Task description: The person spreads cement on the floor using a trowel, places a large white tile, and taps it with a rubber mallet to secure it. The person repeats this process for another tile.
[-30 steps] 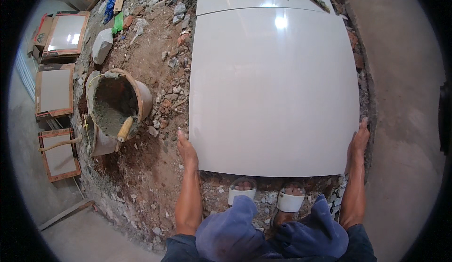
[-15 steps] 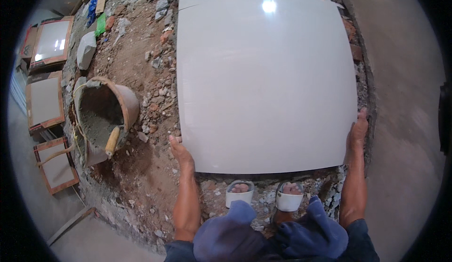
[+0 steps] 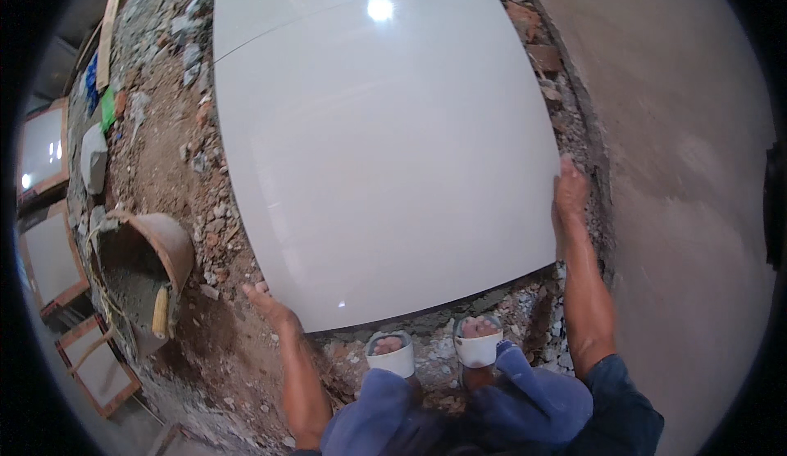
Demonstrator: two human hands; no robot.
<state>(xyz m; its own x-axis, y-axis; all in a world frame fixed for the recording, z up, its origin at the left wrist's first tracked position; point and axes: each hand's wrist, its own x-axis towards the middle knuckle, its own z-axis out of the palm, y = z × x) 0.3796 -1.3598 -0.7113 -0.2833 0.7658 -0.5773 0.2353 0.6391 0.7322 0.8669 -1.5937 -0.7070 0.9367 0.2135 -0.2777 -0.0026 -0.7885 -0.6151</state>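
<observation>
The large white tile (image 3: 385, 169) lies over the rubble ground (image 3: 217, 366), its far edge along a second white tile (image 3: 303, 1). At its left edge, by the near corner, is the left hand (image 3: 275, 308); at its right edge, the right hand (image 3: 571, 195). Whether either hand's fingers grasp it underneath, I cannot tell. Left of it stands a bucket (image 3: 170, 247) with a yellowish handle (image 3: 161, 312)
</observation>
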